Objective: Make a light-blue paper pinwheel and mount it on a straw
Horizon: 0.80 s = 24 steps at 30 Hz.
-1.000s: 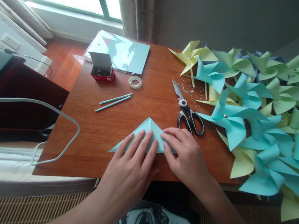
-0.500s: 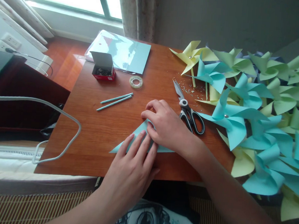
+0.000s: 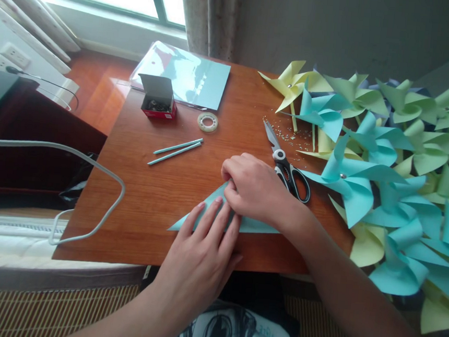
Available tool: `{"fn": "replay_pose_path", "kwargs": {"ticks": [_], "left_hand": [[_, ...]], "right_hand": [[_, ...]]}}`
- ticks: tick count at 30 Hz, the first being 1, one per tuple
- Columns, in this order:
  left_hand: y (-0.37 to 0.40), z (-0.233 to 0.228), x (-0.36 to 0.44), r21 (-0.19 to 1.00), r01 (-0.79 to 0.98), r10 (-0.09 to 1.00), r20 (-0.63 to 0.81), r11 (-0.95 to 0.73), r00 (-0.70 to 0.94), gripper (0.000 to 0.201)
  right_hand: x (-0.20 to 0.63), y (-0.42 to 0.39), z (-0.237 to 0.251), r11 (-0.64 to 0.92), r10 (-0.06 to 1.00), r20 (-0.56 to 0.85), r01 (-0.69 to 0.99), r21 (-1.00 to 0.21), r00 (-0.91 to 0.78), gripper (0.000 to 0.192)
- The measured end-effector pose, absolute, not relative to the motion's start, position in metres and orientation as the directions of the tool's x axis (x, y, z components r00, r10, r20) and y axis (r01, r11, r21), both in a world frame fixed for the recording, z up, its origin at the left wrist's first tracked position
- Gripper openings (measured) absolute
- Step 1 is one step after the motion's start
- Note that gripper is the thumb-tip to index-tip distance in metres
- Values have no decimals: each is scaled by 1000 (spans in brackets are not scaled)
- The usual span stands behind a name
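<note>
Paper triangle (image 3: 204, 216), light blue, lies flat near the tabletop's (image 3: 159, 194) front edge. Your left hand (image 3: 201, 250) presses on it with fingers spread flat, gripping nothing. Your right hand (image 3: 256, 187) curls over its top corner, fingers bent, seemingly pinching or creasing the fold, though the knuckles hide it. Scissors (image 3: 287, 166) lie just beside that hand.

Scissors (image 3: 287, 166), tape roll (image 3: 207, 121), paper pinwheels (image 3: 382, 166).

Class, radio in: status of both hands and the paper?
Left hand flat on light-blue folded paper triangle. Right hand pressing its top corner. Black-handled scissors beside, clear.
</note>
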<state>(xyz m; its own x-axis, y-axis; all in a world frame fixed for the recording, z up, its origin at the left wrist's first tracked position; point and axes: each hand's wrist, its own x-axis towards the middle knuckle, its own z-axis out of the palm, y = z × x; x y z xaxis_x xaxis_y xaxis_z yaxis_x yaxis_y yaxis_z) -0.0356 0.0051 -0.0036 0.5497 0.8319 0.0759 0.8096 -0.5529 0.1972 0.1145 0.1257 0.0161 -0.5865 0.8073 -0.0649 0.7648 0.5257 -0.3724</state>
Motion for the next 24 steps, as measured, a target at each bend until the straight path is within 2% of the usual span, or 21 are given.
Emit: {"fn": "replay_pose_path", "kwargs": {"ticks": [2,5,10,13,16,19,21,24], "left_hand": [[6,-3,-35,197,806,828,65,-558,557,50],[6,-3,-34,200,802,824,68,-563,562,49],[7,3,-37,269,775,819,133,-571,558,48],[15,13,-46,380,729,820,209,-570,532,50],[31,22,-57,508,739,896,230,-444,380,41],[52,26,-64,631,721,956,131,-285,264,28],[64,26,-65,748,624,945,13,-226,328,19],[72,24,-64,856,500,913,-88,-135,398,14]], "right_hand": [[118,124,16,497,813,-55,740,-454,-580,25],[125,121,11,409,830,-35,650,-640,-556,32],[136,114,2,230,881,-29,482,-846,-472,28],[140,109,4,106,891,-92,402,-910,-444,23],[142,103,11,17,875,-150,338,-941,-460,20],[144,98,20,-6,863,-169,325,-946,-476,20],[146,95,24,-17,861,-175,316,-949,-477,20],[147,93,26,-35,868,-174,291,-956,-466,16]]}}
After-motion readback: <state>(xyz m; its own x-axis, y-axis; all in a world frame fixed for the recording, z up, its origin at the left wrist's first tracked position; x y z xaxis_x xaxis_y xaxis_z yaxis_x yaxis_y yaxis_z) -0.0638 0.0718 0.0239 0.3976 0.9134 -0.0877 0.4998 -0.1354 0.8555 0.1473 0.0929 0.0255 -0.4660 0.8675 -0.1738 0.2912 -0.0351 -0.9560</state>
